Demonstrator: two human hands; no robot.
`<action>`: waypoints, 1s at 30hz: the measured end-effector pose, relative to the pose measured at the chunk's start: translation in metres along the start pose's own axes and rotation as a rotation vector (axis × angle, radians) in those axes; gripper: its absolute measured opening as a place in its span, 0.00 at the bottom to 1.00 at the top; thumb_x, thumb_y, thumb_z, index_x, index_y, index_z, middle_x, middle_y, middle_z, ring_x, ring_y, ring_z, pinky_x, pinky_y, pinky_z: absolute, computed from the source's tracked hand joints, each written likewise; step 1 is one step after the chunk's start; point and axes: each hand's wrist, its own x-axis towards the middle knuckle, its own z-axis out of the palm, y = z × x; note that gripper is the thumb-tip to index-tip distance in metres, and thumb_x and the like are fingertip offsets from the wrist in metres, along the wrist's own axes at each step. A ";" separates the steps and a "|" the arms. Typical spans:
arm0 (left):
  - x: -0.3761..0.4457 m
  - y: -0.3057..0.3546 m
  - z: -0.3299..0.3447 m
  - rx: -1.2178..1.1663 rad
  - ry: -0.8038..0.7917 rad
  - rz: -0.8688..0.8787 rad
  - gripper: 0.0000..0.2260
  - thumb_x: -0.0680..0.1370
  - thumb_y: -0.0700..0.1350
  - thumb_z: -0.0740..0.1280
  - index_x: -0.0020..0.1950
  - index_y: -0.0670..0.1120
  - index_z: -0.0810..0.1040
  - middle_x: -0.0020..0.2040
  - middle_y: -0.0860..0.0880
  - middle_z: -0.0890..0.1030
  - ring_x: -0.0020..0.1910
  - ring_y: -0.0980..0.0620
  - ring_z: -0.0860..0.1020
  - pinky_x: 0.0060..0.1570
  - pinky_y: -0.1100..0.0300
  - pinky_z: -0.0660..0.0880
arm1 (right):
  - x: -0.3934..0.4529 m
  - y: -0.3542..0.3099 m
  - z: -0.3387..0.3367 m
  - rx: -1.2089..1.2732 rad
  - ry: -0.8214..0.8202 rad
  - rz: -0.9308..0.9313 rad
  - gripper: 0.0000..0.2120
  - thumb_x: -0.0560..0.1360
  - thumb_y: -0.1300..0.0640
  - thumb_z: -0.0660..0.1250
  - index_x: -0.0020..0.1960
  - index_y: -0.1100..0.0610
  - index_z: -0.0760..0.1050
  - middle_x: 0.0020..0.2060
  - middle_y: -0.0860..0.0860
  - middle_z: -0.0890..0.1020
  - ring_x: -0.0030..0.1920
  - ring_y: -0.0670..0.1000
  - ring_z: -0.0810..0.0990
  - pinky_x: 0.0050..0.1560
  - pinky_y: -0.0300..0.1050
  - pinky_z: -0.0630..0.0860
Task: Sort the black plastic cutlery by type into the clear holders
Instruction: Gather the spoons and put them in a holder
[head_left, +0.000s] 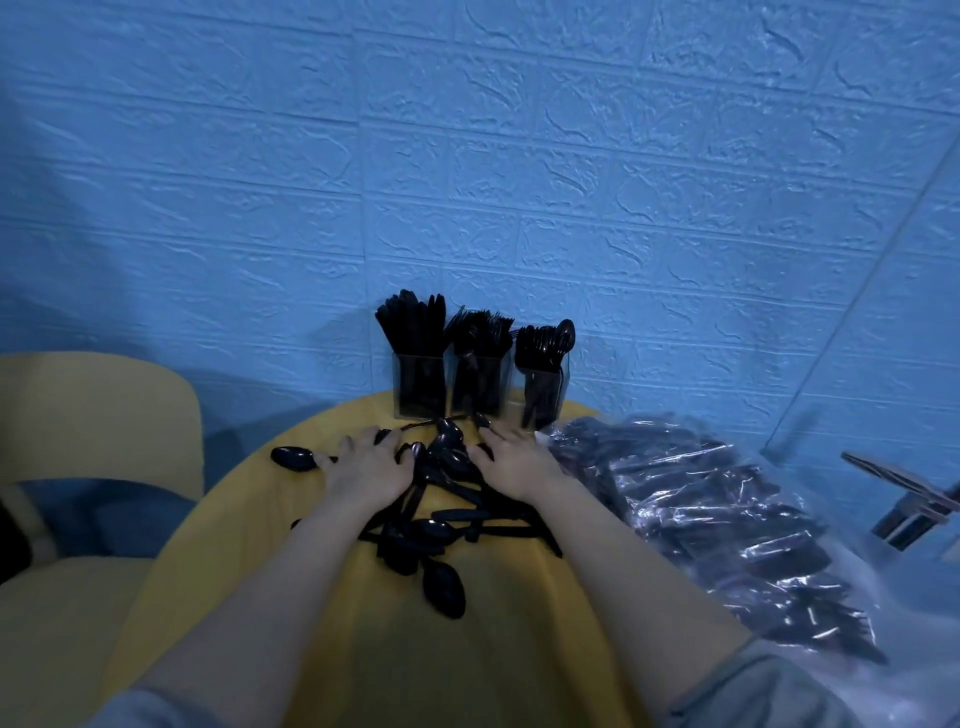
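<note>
Head view. Round yellow table (363, 623) against a blue textured wall (519, 156).

Three clear holders in a row at the far edge of the table, touching or nearly so. Left holder (420, 387) packed with knives (410, 325), upright. Middle holder (479, 387) full of forks (480, 332), tines up. Right holder (543, 395) with spoons (545, 340), bowls up, one standing taller than the rest.

Loose pile of black cutlery (441, 499) on the table just in front of the holders, mostly spoons by the look of it, handles crossed and tangled. One spoon (293, 459) apart at the pile's left edge; another (443, 587) at the near end, bowl toward the camera.

Left hand (366, 462) flat on the left side of the pile, palm down, fingers spread and fairly straight, resting on the cutlery; nothing plainly gripped. Right hand (511, 462) palm down on the right side of the pile, fingers reaching toward the holders; fingertips blurred, cannot tell whether anything is pinched beneath.

Clear plastic bags of more black cutlery (701, 519) heaped on the right side of the table, just beside the right forearm. Yellow chair (98, 415) to the left of the table. Grey sleeves at the bottom corners.
</note>
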 end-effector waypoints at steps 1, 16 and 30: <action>-0.002 -0.001 0.000 -0.002 -0.001 0.008 0.24 0.82 0.59 0.47 0.77 0.55 0.56 0.77 0.50 0.56 0.75 0.42 0.54 0.71 0.37 0.49 | 0.000 -0.002 0.002 -0.002 -0.001 0.006 0.28 0.82 0.42 0.45 0.77 0.55 0.54 0.77 0.50 0.56 0.76 0.55 0.51 0.75 0.52 0.49; -0.086 0.008 0.016 -0.141 0.066 0.111 0.20 0.83 0.53 0.50 0.75 0.53 0.63 0.73 0.49 0.65 0.71 0.47 0.63 0.70 0.50 0.59 | -0.077 -0.015 0.021 0.369 0.178 -0.051 0.22 0.81 0.48 0.57 0.71 0.58 0.67 0.70 0.52 0.70 0.70 0.52 0.67 0.68 0.41 0.61; -0.102 -0.035 0.000 -0.833 0.250 0.013 0.15 0.79 0.35 0.54 0.55 0.46 0.78 0.52 0.45 0.80 0.38 0.50 0.75 0.40 0.56 0.73 | -0.039 -0.052 0.000 -0.265 0.163 -0.215 0.15 0.82 0.56 0.56 0.66 0.53 0.73 0.64 0.53 0.74 0.66 0.55 0.67 0.64 0.49 0.63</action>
